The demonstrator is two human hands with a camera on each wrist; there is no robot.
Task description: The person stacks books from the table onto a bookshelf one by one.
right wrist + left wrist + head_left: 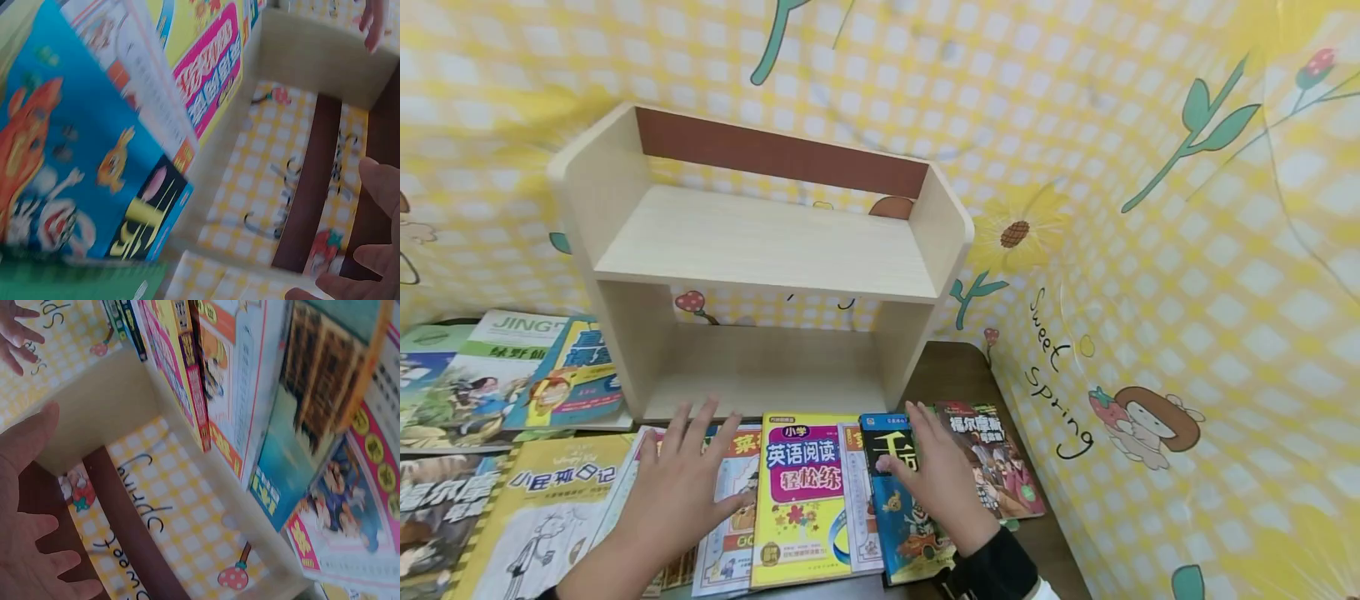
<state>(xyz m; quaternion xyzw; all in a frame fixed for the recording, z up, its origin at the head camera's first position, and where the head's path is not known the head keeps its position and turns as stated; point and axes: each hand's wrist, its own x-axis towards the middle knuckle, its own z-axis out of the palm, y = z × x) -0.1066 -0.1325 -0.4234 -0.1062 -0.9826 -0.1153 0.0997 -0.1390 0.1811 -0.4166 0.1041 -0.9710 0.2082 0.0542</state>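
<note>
My left hand, its fingers spread, is above the row of books in front of a small two-tier wooden bookshelf. Nothing is in its grasp. Nearest to it in the head view are a book with an orange title band and a yellow English reading book. My right hand, also spread and holding nothing, is over a blue book with a black top and partly hides it. In the wrist views both hands appear apart from the books.
A dark-covered book lies at the right end of the row. More books, including a yellow diary book and a green-and-white one, lie to the left. A yellow checked cloth covers the walls behind and to the right.
</note>
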